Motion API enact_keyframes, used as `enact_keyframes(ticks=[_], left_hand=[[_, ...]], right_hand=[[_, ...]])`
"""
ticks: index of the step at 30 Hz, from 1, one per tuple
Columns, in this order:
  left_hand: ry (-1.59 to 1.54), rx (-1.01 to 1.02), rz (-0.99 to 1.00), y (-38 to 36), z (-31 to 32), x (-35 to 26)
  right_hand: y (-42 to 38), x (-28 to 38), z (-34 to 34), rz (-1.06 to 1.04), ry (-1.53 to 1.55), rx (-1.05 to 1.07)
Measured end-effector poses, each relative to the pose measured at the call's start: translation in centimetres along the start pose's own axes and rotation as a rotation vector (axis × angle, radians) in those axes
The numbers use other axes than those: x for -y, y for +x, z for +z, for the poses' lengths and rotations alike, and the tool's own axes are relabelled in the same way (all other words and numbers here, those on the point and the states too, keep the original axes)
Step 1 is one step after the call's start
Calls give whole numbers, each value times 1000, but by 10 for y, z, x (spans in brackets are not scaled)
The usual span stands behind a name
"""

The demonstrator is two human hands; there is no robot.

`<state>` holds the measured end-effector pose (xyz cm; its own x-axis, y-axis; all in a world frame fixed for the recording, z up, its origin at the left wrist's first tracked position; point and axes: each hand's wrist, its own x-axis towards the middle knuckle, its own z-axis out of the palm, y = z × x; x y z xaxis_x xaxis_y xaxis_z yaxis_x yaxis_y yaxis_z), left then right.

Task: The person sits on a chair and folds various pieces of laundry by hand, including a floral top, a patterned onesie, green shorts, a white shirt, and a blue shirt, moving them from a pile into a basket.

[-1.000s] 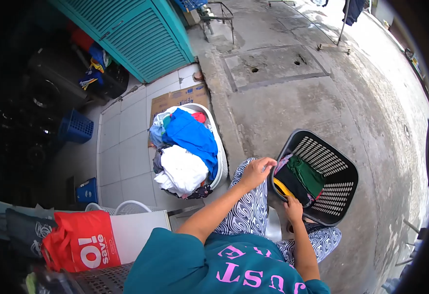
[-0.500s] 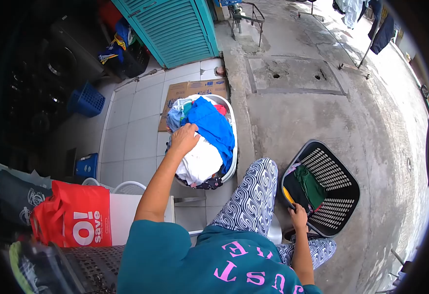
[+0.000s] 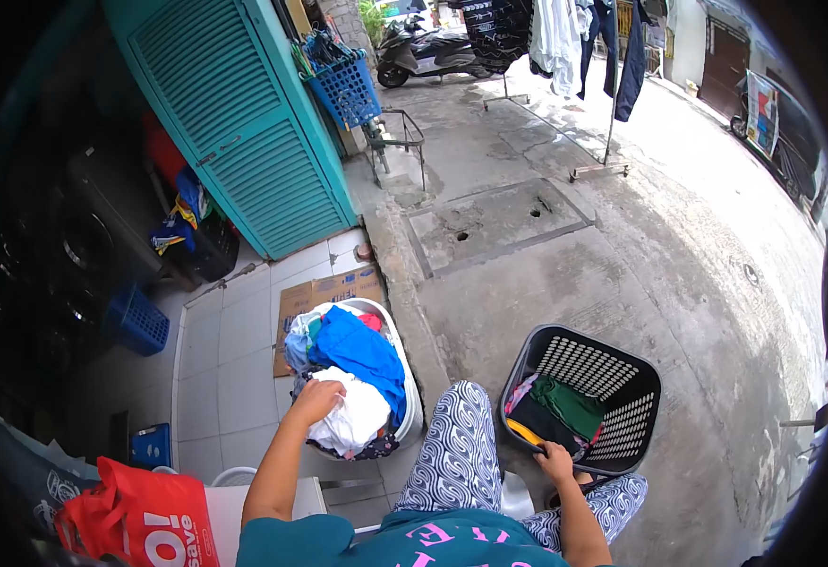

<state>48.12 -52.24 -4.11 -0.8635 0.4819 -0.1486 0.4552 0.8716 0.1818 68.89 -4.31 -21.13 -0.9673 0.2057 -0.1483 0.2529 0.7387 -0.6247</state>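
My left hand [image 3: 319, 401] lies at the left edge of a white garment [image 3: 357, 419], its fingers curled onto the cloth. That garment rests on a heap in a white tub [image 3: 413, 397], beside a bright blue cloth [image 3: 361, 352] and other clothes. On the right, my right hand [image 3: 555, 460] grips the near rim of a black laundry basket [image 3: 640, 402]. Inside the basket are a dark green cloth [image 3: 568, 408], a black one, and bits of pink and yellow. The basket is tilted, with its opening towards me.
Flattened cardboard [image 3: 291, 305] lies under the tub on the tiles. A teal louvred door [image 3: 244, 123] stands beyond. A red bag [image 3: 140, 510] is at lower left, a blue basket [image 3: 143, 321] farther in. Clothes hang on a rack [image 3: 612, 123]; a motorbike [image 3: 428, 55] is parked behind.
My view has tilted up, so the tub and basket appear lower and the rack and motorbike show more. My left hand stays at the white garment, my right hand on the basket rim.
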Motion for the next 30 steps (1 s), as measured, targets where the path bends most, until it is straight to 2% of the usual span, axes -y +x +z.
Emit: enact_keyframes(ticks=[1,2,4,6,7,8,9,11,12,14,16,17,18,19,21,22,23,24,26,28,30], left_hand=[[-137,134,-149,-3,-6,-3],[-135,132,-149,-5,-22,-11],[-376,176,-213,-9,-57,-20],[-453,134,-137,-16,-90,-29],[-506,240,-296,-25,-145,-77],[-596,175,-141,-27,-153,-72],[-637,126,-87,-33,-174,-86],[-747,-4,59,-43,-224,-124],[-819,-82,147,-46,-244,-138],[-766,-317,298,-47,-279,-160],[-745,-427,373,-37,-305,-180],[-747,-423,389,-30,-316,-189],[-710,-470,397,-22,-324,-199],[-677,-514,412,-14,-328,-208],[-654,-538,434,0,-330,-223],[-620,-578,425,7,-331,-231],[-643,-553,429,11,-330,-240],[-651,-540,465,16,-328,-247],[-615,-539,439,29,-323,-259],[-580,-532,465,50,-321,-260],[-433,-568,319,76,-321,-250]], right_hand=[[1,-2,-1,-1,4,-10],[1,-4,-2,-1,45,-11],[3,-10,-3,35,186,28],[8,-17,-6,124,529,-20],[10,-16,-10,156,583,-97],[11,-4,-24,152,592,-150],[18,-11,-24,170,582,-184],[30,19,-44,163,729,-209],[36,40,-57,116,742,-200],[42,100,-86,-30,801,-193],[35,165,-115,-206,835,-232],[26,191,-128,-297,846,-255],[18,210,-140,-502,774,-336],[10,226,-149,-680,863,-373],[-4,232,-153,-828,861,-381],[-15,242,-159,-794,876,-313],[-27,255,-169,-664,937,-185],[-24,254,-168,-652,667,-250],[-11,239,-158,-529,499,-156],[6,226,-171,-290,726,-134],[28,203,-202,-190,1092,-80]])
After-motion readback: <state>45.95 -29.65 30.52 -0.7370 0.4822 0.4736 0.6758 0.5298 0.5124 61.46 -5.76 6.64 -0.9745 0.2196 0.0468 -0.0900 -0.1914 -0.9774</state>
